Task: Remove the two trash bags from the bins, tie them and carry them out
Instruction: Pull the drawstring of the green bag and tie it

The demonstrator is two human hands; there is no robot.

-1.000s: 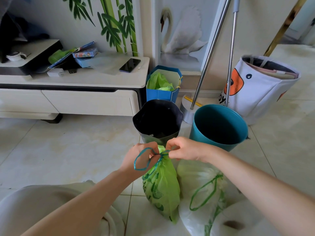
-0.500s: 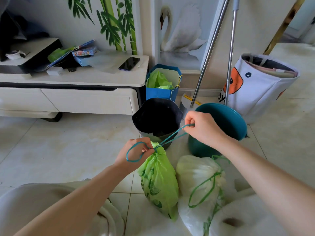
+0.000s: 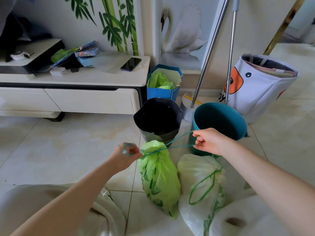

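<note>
A green trash bag (image 3: 159, 178) stands on the floor tiles, its neck gathered by a teal drawstring (image 3: 177, 142). My left hand (image 3: 126, 155) grips one drawstring loop just left of the neck. My right hand (image 3: 209, 141) holds the other loop, stretched taut to the right. Beside the green bag on its right lies a whitish trash bag (image 3: 199, 178) with a loose green drawstring loop. Behind them stand a black bin (image 3: 158, 132) and a teal bin (image 3: 219, 120), both without bags.
A white TV cabinet (image 3: 85, 97) with a phone (image 3: 130, 64) runs along the left wall. A blue paper bag (image 3: 163, 92) holding green bags, two mop poles (image 3: 211, 48) and a white fabric basket (image 3: 260, 89) stand behind the bins. My knees fill the bottom edge.
My hands have pulled apart from the bag's neck. The right hand drew its loop out to the right, then lowered; the left shifted slightly left. The drawstring is now taut.
</note>
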